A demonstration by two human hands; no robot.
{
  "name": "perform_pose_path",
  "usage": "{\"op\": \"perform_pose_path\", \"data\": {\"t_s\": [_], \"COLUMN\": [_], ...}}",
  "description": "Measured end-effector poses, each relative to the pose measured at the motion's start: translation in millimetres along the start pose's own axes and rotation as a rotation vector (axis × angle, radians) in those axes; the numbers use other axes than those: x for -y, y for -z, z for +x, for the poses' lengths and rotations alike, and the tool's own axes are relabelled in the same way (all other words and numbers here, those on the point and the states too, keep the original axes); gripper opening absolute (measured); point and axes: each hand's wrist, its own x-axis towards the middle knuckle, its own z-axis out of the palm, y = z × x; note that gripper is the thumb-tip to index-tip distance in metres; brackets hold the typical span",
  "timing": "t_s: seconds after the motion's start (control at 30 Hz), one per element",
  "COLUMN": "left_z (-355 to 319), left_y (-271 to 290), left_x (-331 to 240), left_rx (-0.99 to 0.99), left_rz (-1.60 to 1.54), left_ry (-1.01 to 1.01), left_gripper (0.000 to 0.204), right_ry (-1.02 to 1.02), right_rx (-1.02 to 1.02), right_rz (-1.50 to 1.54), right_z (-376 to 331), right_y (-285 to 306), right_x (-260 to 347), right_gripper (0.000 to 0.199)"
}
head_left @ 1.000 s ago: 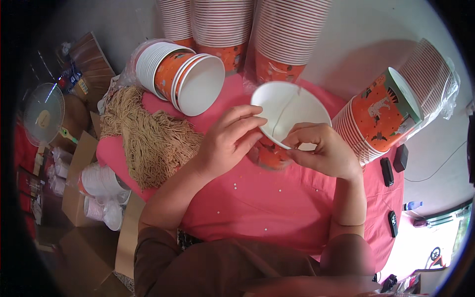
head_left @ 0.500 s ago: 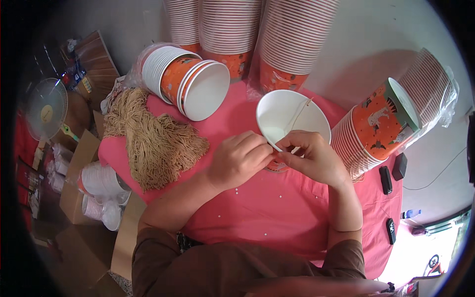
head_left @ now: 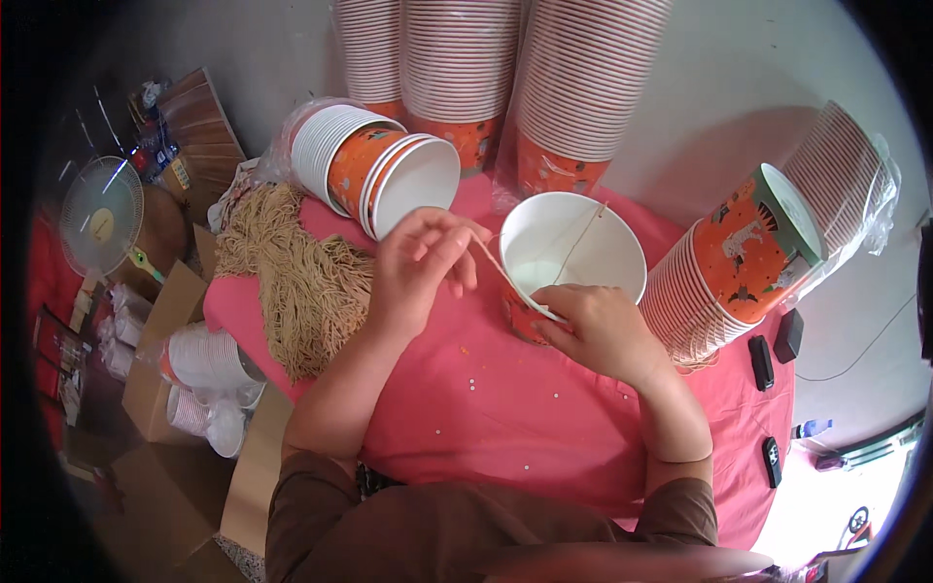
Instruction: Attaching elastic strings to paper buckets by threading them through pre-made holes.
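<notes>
A white-lined paper bucket with an orange printed outside stands upright on the pink cloth in front of me. My right hand grips its near rim, thumb outside and fingers over the edge. Left of the bucket, my left hand is raised, pinching a thin tan cord between thumb and fingers. The cord stretches from there to the bucket's near-left rim. Another length of cord hangs from the far rim down across the inside. My right fingertips are partly hidden behind the rim.
A bundle of tan cords lies at left, beside tipped nested buckets. Tall bucket stacks stand behind. On the right are an upside-down stack and small black objects. Cardboard boxes sit lower left.
My left hand has moved left, away from the rim, drawing the cord out taut. My right hand has stayed at the near rim. The view has shifted slightly.
</notes>
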Motion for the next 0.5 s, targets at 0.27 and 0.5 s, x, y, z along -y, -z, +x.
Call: {"op": "perform_pose_path", "data": {"t_s": [0.27, 0.5], "left_z": [-11.3, -11.3], "left_y": [-11.9, -16.6], "left_x": [19.0, 15.0], "left_rx": [0.251, 0.210], "left_rz": [-0.305, -0.244], "left_ry": [0.274, 0.206], "left_gripper": [0.010, 0.012], "right_ry": [0.020, 0.012], "right_rx": [-0.105, -0.127], "right_rz": [-0.333, -0.406], "right_z": [4.4, 3.0], "right_y": [-15.7, -19.4], "right_x": [11.2, 15.3], "right_gripper": [0.021, 0.024]}}
